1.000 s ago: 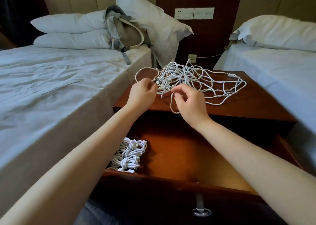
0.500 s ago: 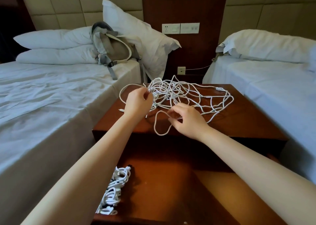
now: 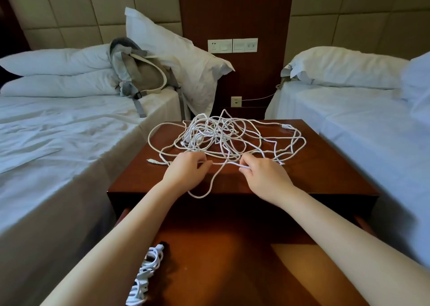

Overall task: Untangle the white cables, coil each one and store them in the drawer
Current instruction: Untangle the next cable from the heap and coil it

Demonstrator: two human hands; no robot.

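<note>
While the tangle [image 3: 223,136] lay on the nightstand [image 3: 325,173] at 12 o'clock, the left hand [image 3: 186,173] and right hand [image 3: 263,177] each pinched one strand [image 3: 224,163] stretched between them, a loop [image 3: 200,196] drooping toward 6. Coiled cables [image 3: 145,275] sat in the open drawer [image 3: 232,247] at 7 o'clock.
</note>
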